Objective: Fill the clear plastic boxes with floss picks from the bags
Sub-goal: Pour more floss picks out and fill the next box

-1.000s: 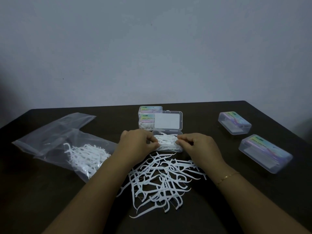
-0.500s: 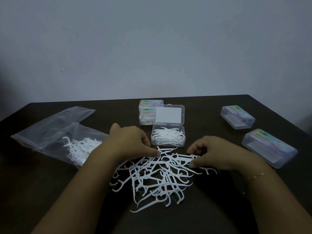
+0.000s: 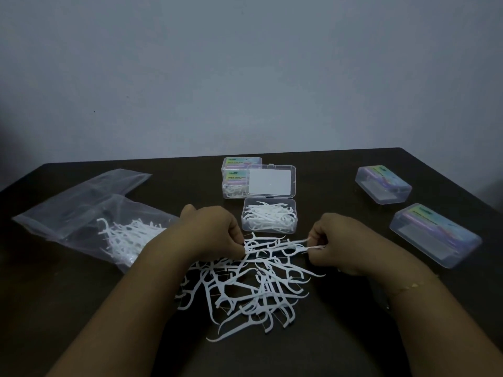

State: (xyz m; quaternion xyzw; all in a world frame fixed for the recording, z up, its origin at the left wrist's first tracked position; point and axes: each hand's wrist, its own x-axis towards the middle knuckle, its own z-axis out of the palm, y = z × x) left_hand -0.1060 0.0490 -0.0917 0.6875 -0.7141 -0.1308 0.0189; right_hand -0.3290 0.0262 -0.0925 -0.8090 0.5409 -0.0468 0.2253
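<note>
An open clear plastic box (image 3: 269, 225) partly filled with white floss picks sits mid-table, its lid (image 3: 270, 181) standing up behind it. A loose pile of floss picks (image 3: 245, 284) lies on the dark table (image 3: 54, 308) in front of the box. My left hand (image 3: 215, 231) pinches picks at the pile's far left edge. My right hand (image 3: 340, 240) pinches the thin ends of picks at the pile's far right edge. A clear plastic bag (image 3: 89, 213) holding more picks lies on the left.
Two closed labelled boxes (image 3: 235, 176) are stacked behind the open one. Two more closed boxes lie at the right, one (image 3: 382, 187) farther back and one (image 3: 435, 238) nearer. A plain wall rises behind the table's far edge.
Both hands have left the open box, where they were pressing picks in, and have come down to the loose pile. They now pinch picks at its far edge.
</note>
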